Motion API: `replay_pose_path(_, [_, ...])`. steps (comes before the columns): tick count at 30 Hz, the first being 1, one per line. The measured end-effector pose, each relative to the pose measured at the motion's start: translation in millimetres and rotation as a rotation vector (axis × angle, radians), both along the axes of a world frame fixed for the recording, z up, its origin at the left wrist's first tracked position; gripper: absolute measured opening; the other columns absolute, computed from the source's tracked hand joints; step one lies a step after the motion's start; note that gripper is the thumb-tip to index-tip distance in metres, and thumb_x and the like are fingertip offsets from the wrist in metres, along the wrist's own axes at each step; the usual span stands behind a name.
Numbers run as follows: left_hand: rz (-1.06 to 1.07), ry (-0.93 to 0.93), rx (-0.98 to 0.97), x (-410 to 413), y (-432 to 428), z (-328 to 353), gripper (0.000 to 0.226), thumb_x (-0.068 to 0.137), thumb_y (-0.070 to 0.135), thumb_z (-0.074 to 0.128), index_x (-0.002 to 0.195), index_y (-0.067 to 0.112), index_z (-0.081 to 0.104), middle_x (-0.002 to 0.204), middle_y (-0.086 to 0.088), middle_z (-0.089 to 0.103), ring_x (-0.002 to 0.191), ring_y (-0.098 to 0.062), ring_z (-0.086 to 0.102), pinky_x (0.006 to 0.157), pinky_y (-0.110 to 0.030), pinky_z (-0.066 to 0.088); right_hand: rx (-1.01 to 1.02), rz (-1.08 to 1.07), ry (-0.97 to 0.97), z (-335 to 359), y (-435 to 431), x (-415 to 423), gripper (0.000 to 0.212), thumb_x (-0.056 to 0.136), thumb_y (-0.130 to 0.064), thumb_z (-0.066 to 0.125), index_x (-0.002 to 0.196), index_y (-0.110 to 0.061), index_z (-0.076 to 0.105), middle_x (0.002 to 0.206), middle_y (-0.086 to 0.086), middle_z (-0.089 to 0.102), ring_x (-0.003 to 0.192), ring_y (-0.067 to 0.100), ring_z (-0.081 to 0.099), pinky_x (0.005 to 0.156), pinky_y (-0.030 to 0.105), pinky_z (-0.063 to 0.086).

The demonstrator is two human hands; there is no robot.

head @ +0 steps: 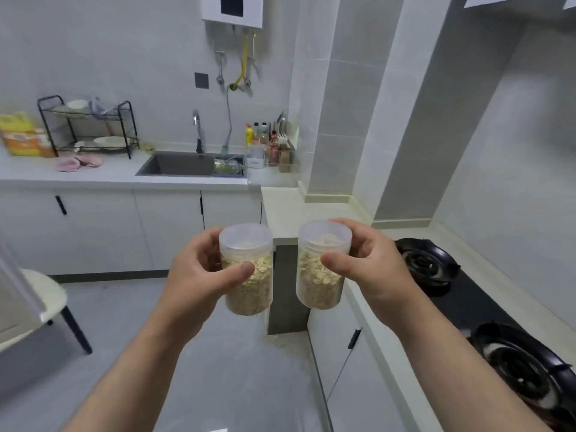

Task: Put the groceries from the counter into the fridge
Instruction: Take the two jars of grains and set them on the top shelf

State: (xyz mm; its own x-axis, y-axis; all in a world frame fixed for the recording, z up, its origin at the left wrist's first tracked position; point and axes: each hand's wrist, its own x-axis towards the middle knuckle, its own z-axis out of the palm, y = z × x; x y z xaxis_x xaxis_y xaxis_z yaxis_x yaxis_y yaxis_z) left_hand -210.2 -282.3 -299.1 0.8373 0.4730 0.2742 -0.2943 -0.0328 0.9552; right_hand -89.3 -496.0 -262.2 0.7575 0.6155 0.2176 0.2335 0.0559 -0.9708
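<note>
The left hand (199, 272) holds a clear plastic jar (247, 269) with its fingers curled round the far side and the thumb pressed on the front. The right hand (367, 269) holds a second jar (322, 265) in the same way, thumb in front and fingers behind. Both jars stand upright, are closed with clear lids, and are filled most of the way with pale oat flakes. They are side by side in the air with a small gap between them, above the grey floor (218, 369) and away from any counter.

To the right of the hands there is a black gas stove (467, 300) with two burners, set into a pale counter (290, 210). Further back a second counter holds a dark sink (180, 165) with a tap (198, 132). Bottles (265, 141) stand in a group to the right of the sink. To the left of the sink there are a pink cloth (79, 162), a black dish rack (90, 126) with plates and bowls, and yellow and orange packages (20, 135). A chair (46, 294) with a pale seat stands at the lower left. A white water heater (232, 9) hangs on the tiled wall above the sink.
</note>
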Motion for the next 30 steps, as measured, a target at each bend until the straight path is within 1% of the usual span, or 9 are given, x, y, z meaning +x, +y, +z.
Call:
replay_pose_path(2, [0.048,-0.007,0.007,-20,20,1,0.068,0.047,0.035,0.081,0.111,0.017,0.066,0.097,-0.004,0.074,0.089,-0.017,0.071,0.069,-0.025,0.055,0.004,0.031,0.001,0,25,-10,0.067,0.057,-0.033,0.082,0.12,-0.015,0.065,0.108,0.005,0.074,0.103,0.022,0.069,0.083,0.032,0.054])
replay_pose_path(6, [0.151,-0.015,0.006,-55,52,-1,0.068,0.047,0.034,0.079,0.111,0.014,0.066,0.093,-0.002,0.075,0.086,-0.015,0.071,0.067,-0.024,0.055,0.009,0.117,-0.009,-3,74,-28,0.066,0.056,-0.036,0.082,0.117,-0.019,0.066,0.107,0.002,0.074,0.103,0.02,0.069,0.083,0.03,0.055])
replay_pose_path(8, [0.206,-0.015,0.007,-71,64,-2,0.066,0.047,0.033,0.079,0.109,0.014,0.067,0.092,-0.003,0.075,0.086,-0.015,0.071,0.067,-0.025,0.055,0.0,0.185,-0.016,-3,95,-36,0.06,0.059,-0.028,0.084,0.116,-0.019,0.066,0.105,0.001,0.074,0.101,0.017,0.07,0.079,0.026,0.056])
replay_pose_path(11, [0.297,-0.015,0.016,-94,79,0,0.063,0.047,0.034,0.08,0.106,0.018,0.067,0.092,-0.003,0.075,0.086,-0.016,0.071,0.067,-0.025,0.056,0.0,0.286,-0.021,-1,125,-43,0.048,0.066,-0.019,0.079,0.113,-0.021,0.067,0.103,-0.001,0.075,0.099,0.016,0.07,0.078,0.024,0.055])
replay_pose_path(16, [0.478,-0.016,0.044,-126,98,5,0.062,0.047,0.03,0.079,0.106,0.013,0.067,0.088,-0.005,0.074,0.081,-0.016,0.07,0.066,-0.024,0.054,0.019,0.46,-0.007,-1,175,-46,0.06,0.062,-0.027,0.082,0.119,-0.017,0.065,0.106,0.004,0.074,0.102,0.019,0.07,0.081,0.028,0.057])
replay_pose_path(19, [0.61,0.006,0.076,-144,103,11,0.062,0.048,0.031,0.078,0.106,0.015,0.068,0.09,-0.006,0.074,0.082,-0.018,0.07,0.066,-0.026,0.055,0.034,0.568,0.019,-2,208,-45,0.059,0.063,-0.021,0.08,0.12,-0.014,0.065,0.104,0.005,0.075,0.1,0.02,0.071,0.078,0.026,0.056])
replay_pose_path(23, [0.798,0.026,0.097,-160,104,20,0.064,0.049,0.032,0.077,0.109,0.012,0.067,0.096,-0.01,0.074,0.087,-0.023,0.069,0.071,-0.032,0.056,0.049,0.734,0.026,2,247,-48,0.054,0.067,-0.016,0.076,0.119,-0.014,0.065,0.104,0.006,0.075,0.099,0.021,0.071,0.079,0.029,0.056])
replay_pose_path(26, [0.915,0.028,0.103,-166,97,28,0.065,0.049,0.031,0.077,0.109,0.011,0.067,0.092,-0.008,0.074,0.084,-0.02,0.069,0.066,-0.028,0.054,0.073,0.86,0.035,10,267,-52,0.044,0.066,-0.015,0.075,0.109,-0.02,0.068,0.1,0.001,0.076,0.095,0.016,0.072,0.075,0.024,0.056])
replay_pose_path(30, [1.053,0.018,0.126,-170,81,39,0.063,0.049,0.032,0.077,0.108,0.012,0.067,0.09,-0.005,0.074,0.081,-0.015,0.069,0.063,-0.022,0.052,0.106,1.011,0.026,21,286,-54,0.044,0.066,-0.016,0.075,0.11,-0.021,0.069,0.101,0.001,0.076,0.097,0.015,0.072,0.076,0.023,0.056])
